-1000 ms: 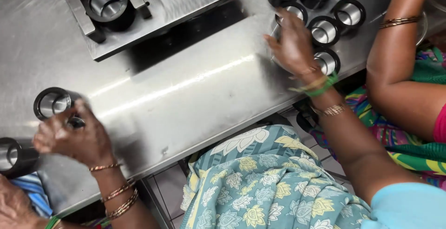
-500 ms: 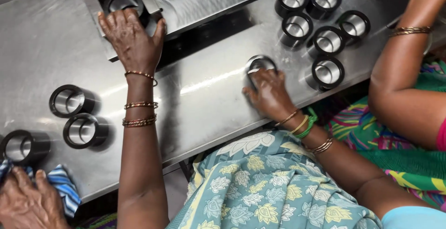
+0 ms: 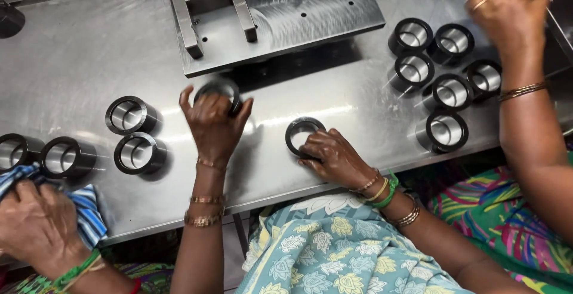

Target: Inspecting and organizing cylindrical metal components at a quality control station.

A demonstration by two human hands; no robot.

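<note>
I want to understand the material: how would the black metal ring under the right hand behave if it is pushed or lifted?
The ring looks rigid, thick-walled metal, so probably stiff and heavy for its size. It lies flat on the steel table under the right hand, so it would likely slide, not roll. On its side it could roll.

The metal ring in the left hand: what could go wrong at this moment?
1. The left hand holds the metal ring only at the fingers, lifted off the steel table; it looks blurred, so it could slip and fall.
2. The right hand rests on a second ring close by; a dropped ring might strike it.
3. The finished rings on the left lie near; a careless set-down could knock them.
</note>
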